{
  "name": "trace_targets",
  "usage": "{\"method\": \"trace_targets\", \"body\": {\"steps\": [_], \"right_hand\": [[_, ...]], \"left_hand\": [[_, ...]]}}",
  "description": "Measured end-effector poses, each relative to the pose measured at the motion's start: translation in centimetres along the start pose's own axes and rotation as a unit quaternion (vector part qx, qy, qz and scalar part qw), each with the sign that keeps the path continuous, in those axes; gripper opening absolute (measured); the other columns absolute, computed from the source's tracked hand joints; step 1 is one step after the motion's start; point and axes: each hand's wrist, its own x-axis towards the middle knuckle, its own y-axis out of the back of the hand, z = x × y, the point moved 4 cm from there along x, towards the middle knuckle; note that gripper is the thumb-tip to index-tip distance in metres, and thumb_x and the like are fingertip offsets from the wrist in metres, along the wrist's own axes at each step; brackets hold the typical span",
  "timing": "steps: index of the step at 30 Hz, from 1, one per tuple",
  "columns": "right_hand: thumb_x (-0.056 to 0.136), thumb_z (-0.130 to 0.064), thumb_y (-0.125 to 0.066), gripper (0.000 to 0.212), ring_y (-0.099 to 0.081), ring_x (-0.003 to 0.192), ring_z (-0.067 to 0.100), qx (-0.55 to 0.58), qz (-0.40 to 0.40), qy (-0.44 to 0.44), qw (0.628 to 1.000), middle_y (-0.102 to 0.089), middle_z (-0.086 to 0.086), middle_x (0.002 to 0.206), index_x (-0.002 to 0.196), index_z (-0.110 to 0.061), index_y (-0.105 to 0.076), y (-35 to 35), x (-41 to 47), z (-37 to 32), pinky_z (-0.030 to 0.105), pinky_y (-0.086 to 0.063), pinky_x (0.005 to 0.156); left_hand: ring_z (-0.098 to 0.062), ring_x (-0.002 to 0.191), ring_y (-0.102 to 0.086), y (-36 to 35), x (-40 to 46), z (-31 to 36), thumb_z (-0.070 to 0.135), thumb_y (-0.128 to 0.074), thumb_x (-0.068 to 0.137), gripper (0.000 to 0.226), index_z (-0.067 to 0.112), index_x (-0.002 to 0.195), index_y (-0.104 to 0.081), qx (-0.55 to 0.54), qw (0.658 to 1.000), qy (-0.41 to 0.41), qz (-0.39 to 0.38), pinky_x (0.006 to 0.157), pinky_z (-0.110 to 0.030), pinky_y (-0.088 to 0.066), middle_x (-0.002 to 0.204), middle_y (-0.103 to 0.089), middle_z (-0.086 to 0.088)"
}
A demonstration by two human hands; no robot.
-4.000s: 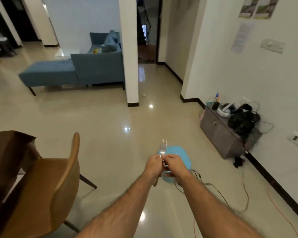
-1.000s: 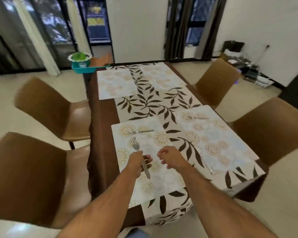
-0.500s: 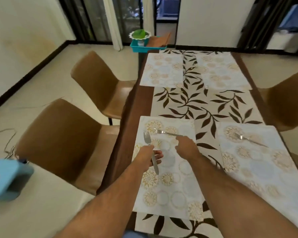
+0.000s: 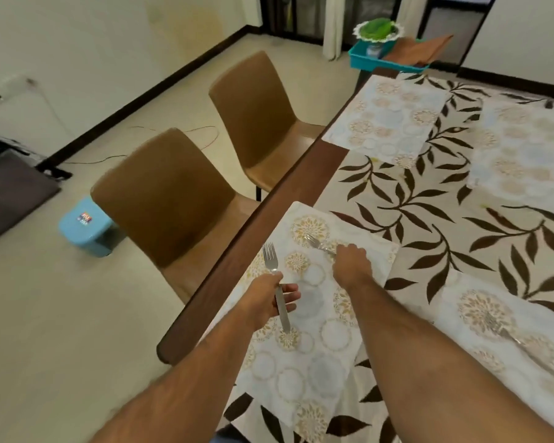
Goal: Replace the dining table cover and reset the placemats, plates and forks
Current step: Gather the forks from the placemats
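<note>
Over the near placemat (image 4: 304, 356) on the bench (image 4: 269, 219), the left hand (image 4: 264, 302) grips a fork (image 4: 277, 289), tines pointing away. The right hand (image 4: 352, 262), fingers curled, closes on a second fork (image 4: 317, 243) lying at that placemat's far edge.

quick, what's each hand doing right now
Left hand: holds a fork by the handle, tines away from the person.
Right hand: on a second fork lying on the placemat; grip cannot be told.
</note>
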Motion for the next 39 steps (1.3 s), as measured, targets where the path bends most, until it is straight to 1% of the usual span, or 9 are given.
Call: {"method": "trace_targets", "body": {"steps": [5, 9, 11, 14, 18, 24, 32, 36, 39], "right_hand": [[0.099, -0.021, -0.046, 0.032, -0.052, 0.121, 0.027, 0.001, -0.007, -0.066, 0.998, -0.055, 0.009, 0.133, 0.130, -0.013, -0.053, -0.7, -0.9, 0.4, 0.035, -0.045, 0.099], [0.094, -0.022, -0.059, 0.037, -0.058, 0.120, 0.029, 0.144, -0.062, -0.147, 0.977, -0.059, 0.013, 0.131, 0.127, -0.005, -0.056, -1.4, -3.2, 1.3, 0.032, -0.049, 0.095], [0.085, -0.023, -0.073, 0.029, -0.066, 0.094, 0.026, 0.246, -0.082, -0.197, 0.945, -0.068, 0.014, 0.109, 0.104, -0.003, -0.063, -1.5, -4.7, 1.5, 0.030, -0.052, 0.076], [0.080, -0.011, -0.076, 0.018, -0.051, 0.056, 0.017, 0.457, -0.098, -0.252, 0.848, -0.059, 0.012, 0.073, 0.075, -0.006, -0.059, -0.9, -8.0, 0.8, 0.027, -0.044, 0.055], [0.082, -0.008, -0.072, 0.007, -0.050, 0.054, 0.011, 0.570, -0.098, -0.205, 0.790, -0.059, 0.006, 0.066, 0.077, -0.009, -0.068, 1.6, -13.0, -1.0, 0.023, -0.044, 0.052], [0.084, -0.019, -0.071, 0.021, -0.055, 0.053, 0.013, 0.522, -0.010, -0.236, 0.819, -0.059, 0.003, 0.058, 0.068, -0.009, -0.063, 3.3, -17.3, 1.6, 0.025, -0.049, 0.055], [0.085, -0.028, -0.070, 0.021, -0.063, 0.054, 0.012, 0.398, 0.033, -0.236, 0.886, -0.070, 0.005, 0.068, 0.070, -0.014, -0.068, 5.1, -19.7, 7.9, 0.028, -0.057, 0.057], [0.086, -0.025, -0.068, 0.012, -0.065, 0.092, 0.016, 0.242, 0.066, -0.255, 0.934, -0.070, 0.001, 0.098, 0.095, -0.017, -0.069, 6.2, -20.1, 15.5, 0.031, -0.055, 0.085], [0.093, -0.019, -0.055, 0.036, -0.053, 0.124, 0.022, 0.163, 0.032, -0.258, 0.952, -0.057, 0.006, 0.134, 0.129, -0.015, -0.057, 5.6, -20.3, 22.5, 0.028, -0.042, 0.103]], "left_hand": [[-0.026, 0.078, -0.066, 0.7, 0.0, -0.7, 0.028, -0.039, 0.105, 0.027, 0.005, 0.108, -0.052, -0.010, 1.000, -0.007, 0.009, 0.072, -0.040, -0.057, 0.092, -0.065, -0.014], [-0.028, 0.080, -0.065, 0.2, -0.4, -1.1, 0.029, -0.038, 0.105, 0.024, 0.008, 0.105, -0.051, -0.010, 1.000, -0.007, -0.008, 0.079, -0.044, -0.056, 0.091, -0.065, -0.014], [-0.028, 0.078, -0.066, -0.4, -0.5, -1.3, 0.030, -0.039, 0.105, 0.024, 0.008, 0.112, -0.049, -0.006, 1.000, -0.006, -0.022, 0.074, -0.043, -0.057, 0.091, -0.065, -0.015], [-0.029, 0.073, -0.066, -1.6, -0.4, -1.8, 0.041, -0.043, 0.102, 0.034, 0.009, 0.112, -0.047, -0.002, 0.999, 0.002, -0.041, 0.066, -0.041, -0.057, 0.089, -0.066, -0.017], [-0.029, 0.071, -0.063, -4.2, 0.0, -2.6, 0.051, -0.045, 0.098, 0.041, 0.011, 0.098, -0.051, 0.007, 0.997, 0.014, -0.072, 0.074, -0.044, -0.055, 0.084, -0.065, -0.015], [-0.033, 0.093, -0.059, -10.9, -0.4, -4.4, 0.033, -0.043, 0.102, 0.033, 0.005, 0.112, -0.055, 0.063, 0.984, 0.038, -0.159, 0.086, -0.044, -0.049, 0.095, -0.062, -0.017], [-0.031, 0.074, -0.064, -15.7, -2.0, -5.6, 0.020, -0.038, 0.104, 0.031, -0.003, 0.110, -0.057, 0.151, 0.975, -0.012, -0.164, 0.070, -0.042, -0.058, 0.091, -0.068, -0.023], [-0.024, 0.061, -0.061, -18.5, -2.9, -6.6, 0.017, -0.038, 0.103, 0.021, 0.001, 0.101, -0.052, 0.120, 0.980, -0.011, -0.159, 0.059, -0.035, -0.053, 0.071, -0.059, -0.015], [-0.023, 0.060, -0.058, -20.9, -3.4, -7.9, 0.016, -0.040, 0.102, 0.024, 0.005, 0.085, -0.052, 0.116, 0.983, 0.001, -0.144, 0.057, -0.033, -0.052, 0.065, -0.056, -0.010]]}}
